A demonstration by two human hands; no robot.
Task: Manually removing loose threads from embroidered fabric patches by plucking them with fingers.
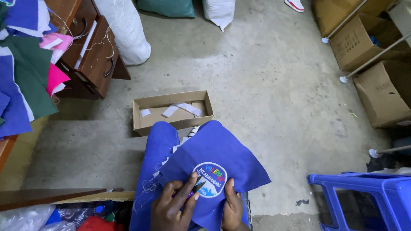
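Note:
A blue felt cloth (222,154) with a round embroidered badge (210,179) lies over my lap, on blue-clad legs. My left hand (171,205) grips small dark scissors (198,186) whose tips touch the badge's left edge. My right hand (232,205) pinches the cloth just below and right of the badge, thumb on top. Loose threads hang at the cloth's left edge.
An open shallow cardboard box (171,112) with white scraps sits on the concrete floor ahead. A wooden drawer unit (92,51) and piled fabrics (21,72) stand left, cardboard boxes (381,90) right, a blue plastic stool (364,201) at lower right, white sacks (126,30) behind.

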